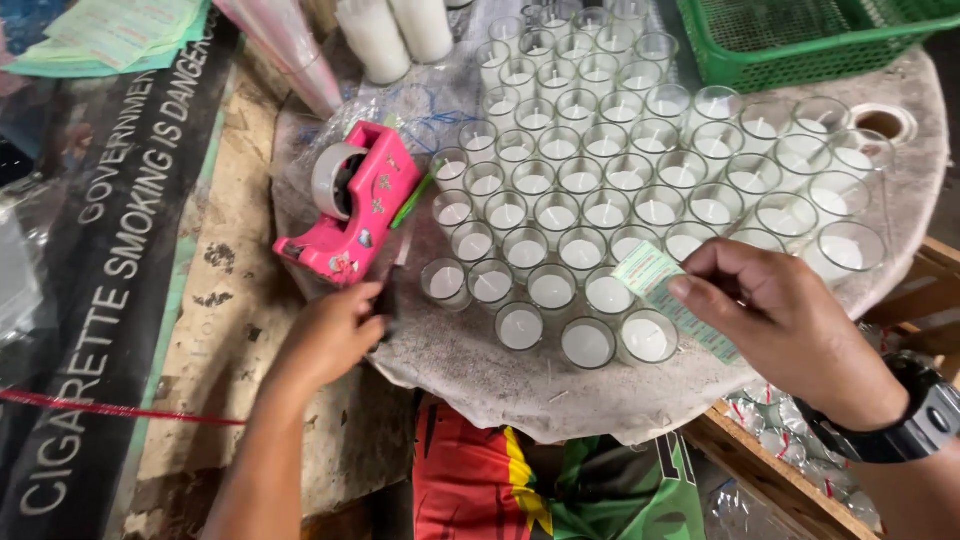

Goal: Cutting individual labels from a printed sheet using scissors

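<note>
Holding paper label (662,290) over candle glasses (600,200)

Bare forearms are seen, no sleeves; a chunky black watch (925,420) is worn on the right wrist.

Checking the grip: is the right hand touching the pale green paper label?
Touching. The head view shows the right hand pinching the pale green paper label between thumb and fingertips, above the glass candle cups.
</note>
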